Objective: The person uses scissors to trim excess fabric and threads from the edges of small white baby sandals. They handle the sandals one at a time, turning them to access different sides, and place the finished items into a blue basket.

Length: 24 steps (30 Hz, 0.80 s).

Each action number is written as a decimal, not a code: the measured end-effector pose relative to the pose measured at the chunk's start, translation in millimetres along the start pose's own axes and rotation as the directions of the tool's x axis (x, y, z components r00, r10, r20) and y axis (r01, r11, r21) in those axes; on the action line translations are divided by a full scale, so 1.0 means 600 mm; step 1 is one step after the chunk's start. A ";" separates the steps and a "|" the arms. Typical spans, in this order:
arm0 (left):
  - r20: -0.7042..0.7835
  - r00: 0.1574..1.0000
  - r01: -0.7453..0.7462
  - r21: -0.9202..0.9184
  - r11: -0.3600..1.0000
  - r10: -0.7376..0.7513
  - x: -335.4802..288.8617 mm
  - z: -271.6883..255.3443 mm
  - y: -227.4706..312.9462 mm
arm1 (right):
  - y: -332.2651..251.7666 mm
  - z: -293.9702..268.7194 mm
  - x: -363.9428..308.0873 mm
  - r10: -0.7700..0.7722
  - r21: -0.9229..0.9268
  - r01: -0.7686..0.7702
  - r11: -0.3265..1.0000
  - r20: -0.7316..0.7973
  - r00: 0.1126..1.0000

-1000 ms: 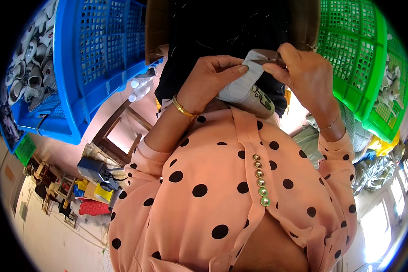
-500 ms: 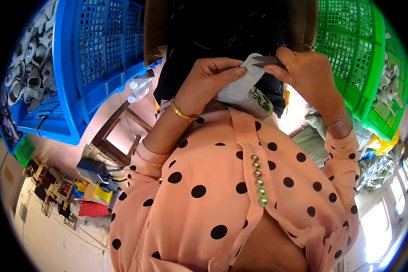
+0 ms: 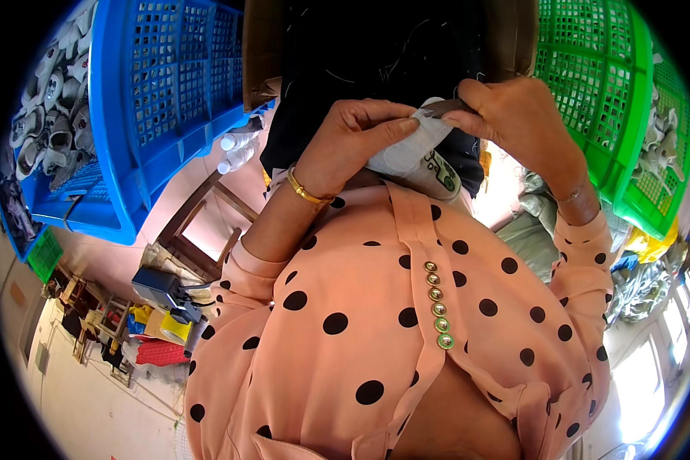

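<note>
A small pale cloth shoe (image 3: 404,153) with a dark drawn pattern on one side is held in front of my waist. My left hand (image 3: 354,138) pinches its edge between thumb and fingers. In my right hand (image 3: 517,126) is a pair of dark metal thread snips (image 3: 451,108), mostly covered by the fingers. Their blades lie against the far end of the shoe, near my left thumb tip. Whether the blades are apart is hard to make out.
On the left a tall blue plastic basket (image 3: 119,153) stands beside a heap of small grey shoes (image 3: 57,134). A green basket (image 3: 590,100) rises on the right, with more pale pieces (image 3: 655,142) beyond it. Cardboard (image 3: 262,61) flanks my dark-clothed lap. Clear bottles (image 3: 238,153) and a wooden stool frame (image 3: 207,218) are at lower left.
The snips have turned and moved in over the shoe's far end, which now looks folded and partly covered. My right hand has shifted slightly; my left hand keeps its pinch.
</note>
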<state>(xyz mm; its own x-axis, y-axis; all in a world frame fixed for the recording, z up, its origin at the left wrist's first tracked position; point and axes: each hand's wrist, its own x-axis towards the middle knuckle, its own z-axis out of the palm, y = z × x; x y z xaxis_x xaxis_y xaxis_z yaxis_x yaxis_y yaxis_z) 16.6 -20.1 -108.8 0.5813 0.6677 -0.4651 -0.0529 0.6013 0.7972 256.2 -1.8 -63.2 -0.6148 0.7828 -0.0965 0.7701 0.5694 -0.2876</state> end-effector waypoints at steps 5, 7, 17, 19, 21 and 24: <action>0.025 1.000 0.010 -0.006 1.000 -0.010 0.000 -0.001 0.000 | -0.001 0.003 0.000 0.016 0.024 -0.017 1.000 0.048 0.999; 0.014 1.000 0.009 -0.024 1.000 -0.009 -0.001 0.000 -0.001 | -0.002 0.001 0.000 0.011 0.024 -0.012 1.000 0.044 0.999; 0.019 1.000 -0.018 -0.028 0.999 0.018 -0.004 -0.004 -0.003 | -0.005 -0.010 0.001 -0.010 0.000 0.010 1.000 0.090 0.996; 0.034 0.999 -0.034 -0.005 0.999 0.034 -0.004 -0.006 -0.005 | -0.005 -0.012 0.002 -0.013 0.006 0.013 1.000 0.094 0.995; 0.045 0.998 -0.037 0.001 0.999 0.036 -0.004 -0.007 -0.007 | -0.005 -0.015 0.003 -0.020 0.017 0.018 1.000 0.108 0.994; 0.036 0.998 -0.041 -0.044 0.998 0.042 -0.003 -0.006 -0.006 | -0.003 -0.020 0.005 -0.031 0.037 0.027 0.999 0.137 0.990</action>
<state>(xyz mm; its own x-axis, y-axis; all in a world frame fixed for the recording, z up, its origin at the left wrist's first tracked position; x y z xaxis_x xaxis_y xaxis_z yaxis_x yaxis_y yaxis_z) 13.0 -22.1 -112.2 0.6073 0.6763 -0.4168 -0.1121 0.5924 0.7978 254.9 2.5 -51.5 -0.6561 0.7228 -0.2170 0.7468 0.5804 -0.3247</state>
